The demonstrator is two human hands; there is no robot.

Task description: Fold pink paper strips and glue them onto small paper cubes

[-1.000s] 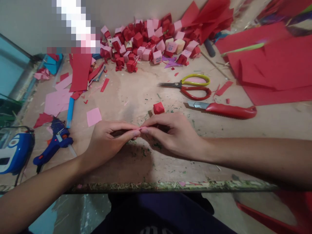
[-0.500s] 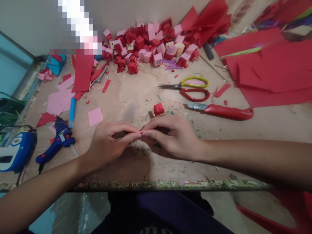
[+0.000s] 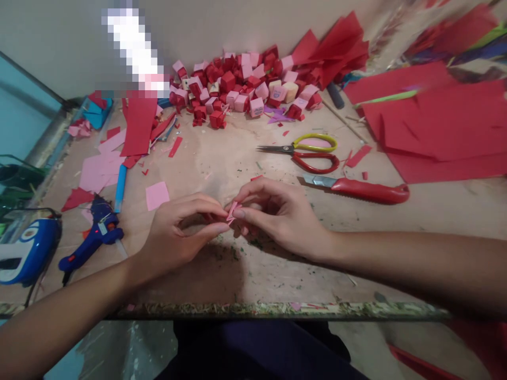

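With the worktable (image 3: 194, 158) filling most of my feed, I'd brace both forearms on it for steady creasing. I take the work as the clock's hub. The left hand (image 3: 180, 227) sits at nine o'clock and the right hand (image 3: 283, 216) at three, thumbs and fingertips nearly meeting. Both pinch the folded pink piece (image 3: 232, 212) at the hub, just above the tabletop, the right thumb lying over it. I judge this to be a folding step: I'd line up the edges first, hold lightly on the left, then run the right thumb firmly along each crease.

My count: overlapping red sheets (image 3: 459, 121) at two o'clock, number unclear; one heap of paper cubes (image 3: 227, 82) at twelve, dozens, too jumbled to tally; one blue-and-white device (image 3: 37, 243) and one glue gun (image 3: 103, 227), both just below nine; one red-handled knife (image 3: 368, 190) near three; one pair of scissors (image 3: 285, 149) between one and two; one loose pink square (image 3: 157, 195) just above nine.
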